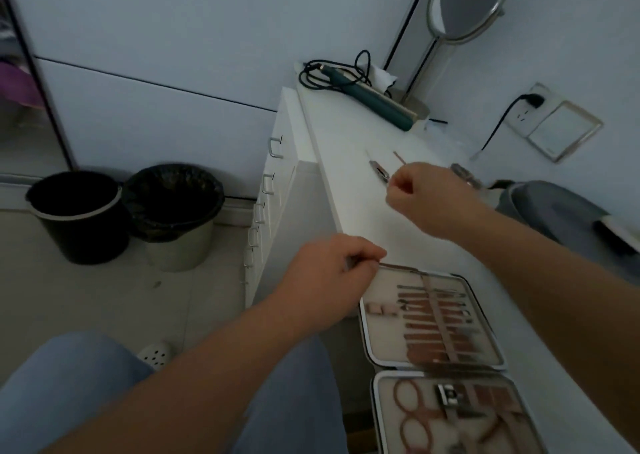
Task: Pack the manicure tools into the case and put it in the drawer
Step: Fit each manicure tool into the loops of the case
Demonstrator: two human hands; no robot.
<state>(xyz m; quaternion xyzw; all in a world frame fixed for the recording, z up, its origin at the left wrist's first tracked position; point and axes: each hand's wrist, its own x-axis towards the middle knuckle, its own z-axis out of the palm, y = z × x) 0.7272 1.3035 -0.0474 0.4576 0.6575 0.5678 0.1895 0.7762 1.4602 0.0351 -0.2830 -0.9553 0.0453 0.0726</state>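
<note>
Reaching forward over the white top (349,190), the right hand (426,194) hovers with its fingers curled in and thumb against forefinger. A thin stick (400,158) runs away from the fingertips, and a small metal tool (379,171) lies just beyond the knuckles, to their left; whether the fingers pinch either one I cannot tell, since both are small and blurred. The right forearm stretches in from the lower right, crossing above the far corner of the case (429,322).

The left hand (332,277) is nearer, back up, fingers bent with the forefinger meeting the thumb at the case's far left corner. It seems to pinch that edge, though the contact is blurred. The case lies open flat on the top, just below and right of these fingers. Its far half holds a row of slim tools (438,322) under a strap, and its near half holds scissors (410,415) and a clipper (448,394).

Drawers (273,173) with metal handles line the cabinet front, left of both hands.
</note>
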